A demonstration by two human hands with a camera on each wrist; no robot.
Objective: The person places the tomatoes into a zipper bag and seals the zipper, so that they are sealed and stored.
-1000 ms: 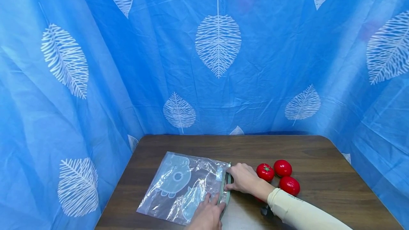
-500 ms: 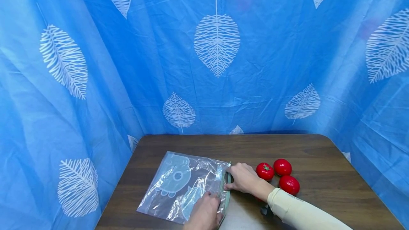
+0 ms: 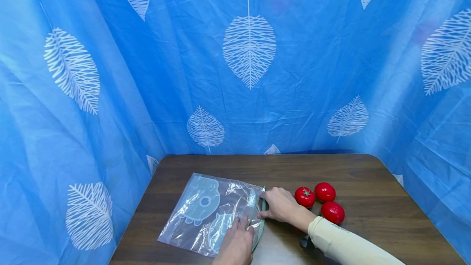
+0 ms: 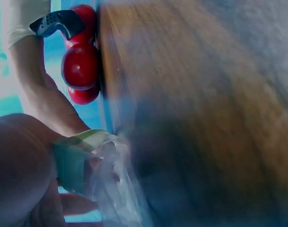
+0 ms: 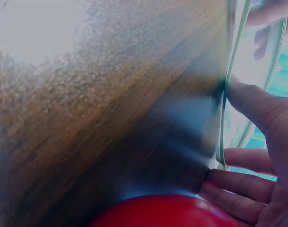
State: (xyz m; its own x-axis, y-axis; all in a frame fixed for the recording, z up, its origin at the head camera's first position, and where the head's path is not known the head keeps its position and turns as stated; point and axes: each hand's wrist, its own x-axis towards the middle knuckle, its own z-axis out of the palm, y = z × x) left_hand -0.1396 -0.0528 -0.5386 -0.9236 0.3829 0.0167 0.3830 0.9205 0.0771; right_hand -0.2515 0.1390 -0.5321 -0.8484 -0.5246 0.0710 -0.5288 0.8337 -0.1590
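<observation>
Here's the clear plastic bag with pale-blue animal prints, flat on the brown wood-grain table, spreading left of both hands! The left hand lies across its near right corner, fingers extended; the right hand meets its green zip edge, thumb and forefinger apart, whether pinching I can't tell, shiny red tomatoes just beside.

Clear plastic bag with pale-blue animal prints lay flat on wooden table, green-edged mouth rightward; left hand touched its top, right hand its mouth.
</observation>
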